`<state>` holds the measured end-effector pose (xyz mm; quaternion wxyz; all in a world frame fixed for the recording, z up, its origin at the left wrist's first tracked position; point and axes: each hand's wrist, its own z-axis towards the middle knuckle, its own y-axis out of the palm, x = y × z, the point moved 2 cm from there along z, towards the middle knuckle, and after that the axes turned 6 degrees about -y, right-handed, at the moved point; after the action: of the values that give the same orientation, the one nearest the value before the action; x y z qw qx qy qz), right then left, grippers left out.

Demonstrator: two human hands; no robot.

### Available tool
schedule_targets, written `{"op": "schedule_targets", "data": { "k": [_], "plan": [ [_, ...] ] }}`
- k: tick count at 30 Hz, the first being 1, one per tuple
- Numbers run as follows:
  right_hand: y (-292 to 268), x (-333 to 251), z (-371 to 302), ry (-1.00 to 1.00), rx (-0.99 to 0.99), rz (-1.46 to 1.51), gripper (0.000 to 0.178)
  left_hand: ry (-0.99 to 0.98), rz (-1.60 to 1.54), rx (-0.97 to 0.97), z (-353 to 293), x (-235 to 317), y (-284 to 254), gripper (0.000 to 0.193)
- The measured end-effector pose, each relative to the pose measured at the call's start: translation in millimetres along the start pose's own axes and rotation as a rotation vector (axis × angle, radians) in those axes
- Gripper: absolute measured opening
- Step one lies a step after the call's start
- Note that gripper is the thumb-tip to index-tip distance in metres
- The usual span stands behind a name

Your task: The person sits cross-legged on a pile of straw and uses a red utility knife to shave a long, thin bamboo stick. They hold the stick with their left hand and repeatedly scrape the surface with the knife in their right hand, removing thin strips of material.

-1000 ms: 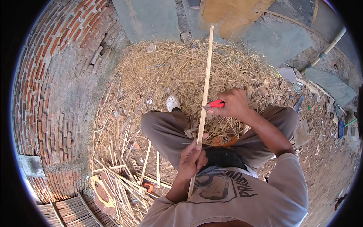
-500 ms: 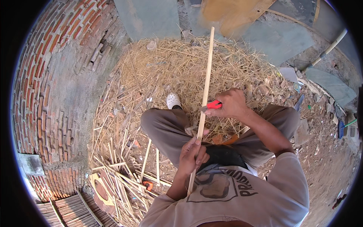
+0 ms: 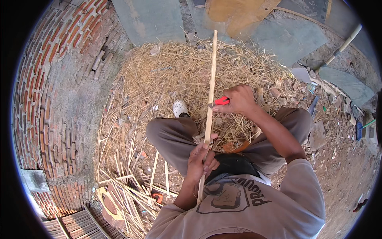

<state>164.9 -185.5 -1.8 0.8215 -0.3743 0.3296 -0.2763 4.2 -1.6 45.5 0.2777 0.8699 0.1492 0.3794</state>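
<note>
My left hand (image 3: 202, 161) is closed around the lower part of a long pale bamboo strip (image 3: 212, 71). The strip stands out away from me, its near end resting against my shirt. In my right hand (image 3: 240, 99) is a knife with a red and black handle (image 3: 222, 100). Its short blade (image 3: 211, 105) meets the strip farther out than my left hand. My fingers hide part of the handle.
Straw-like shavings (image 3: 179, 71) cover the ground ahead. At lower left lies a pile of cut strips (image 3: 131, 195) with an orange object (image 3: 158, 197) among them. A brick wall (image 3: 51, 119) rises on the left. Grey sheets (image 3: 151, 20) stand at the far side.
The knife in my right hand has moved a little farther out along the strip. The strip's far end has swung slightly left. My left hand keeps its hold in nearly the same place.
</note>
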Motion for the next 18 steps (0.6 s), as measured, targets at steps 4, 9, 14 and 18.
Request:
{"op": "schedule_targets", "data": {
  "k": [4,9,14,18],
  "plan": [
    [0,3,1,0.02,-0.02,0.008,0.071,0.002,0.01,0.022,-1,1,2,0.041],
    [-2,33,8,0.275,-0.021,-0.03,0.075,-0.005,0.055,-0.003,-9,-2,-1,0.042],
    [-14,39,6,0.286,-0.109,-0.093,0.075,-0.019,0.046,-0.092,-20,-7,-7,0.041],
    [-17,59,5,0.343,-0.008,-0.107,0.076,-0.05,0.092,-0.11,-28,-8,-7,0.041]
  ]
}}
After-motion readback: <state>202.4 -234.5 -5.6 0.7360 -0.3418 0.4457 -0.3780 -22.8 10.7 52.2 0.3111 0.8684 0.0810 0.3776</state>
